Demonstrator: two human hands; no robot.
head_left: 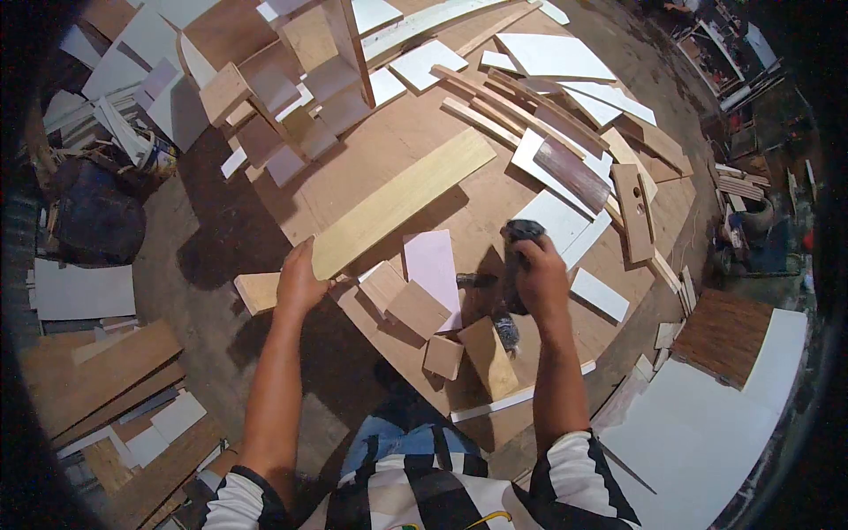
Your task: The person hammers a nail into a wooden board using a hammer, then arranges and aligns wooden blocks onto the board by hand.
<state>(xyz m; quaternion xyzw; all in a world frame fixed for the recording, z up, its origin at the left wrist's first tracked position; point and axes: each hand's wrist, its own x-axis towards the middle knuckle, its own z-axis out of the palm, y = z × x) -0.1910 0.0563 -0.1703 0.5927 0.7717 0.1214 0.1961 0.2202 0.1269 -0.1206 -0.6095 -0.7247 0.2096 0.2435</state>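
Note:
A long pale wooden board (411, 199) lies slanted above the worktable, its near end in the grip of my left hand (301, 281). My right hand (541, 276) is closed around the handle of a dark power tool (523, 231); its exact kind is unclear, and part of it is hidden behind my fingers and in shadow. A pale pink panel (429, 269) sits between my hands. Small wood blocks (420, 309) are grouped beside it, close to the table's near edge. Another short block (488, 355) rests below the tool.
Strips and white panels (555, 57) are piled along the worktable's (389, 146) far and right sides. At upper left stands a wooden assembly (309, 40) with projecting blocks. Offcuts (106, 371) cover the floor at left, and a large white sheet (707, 442) lies at lower right.

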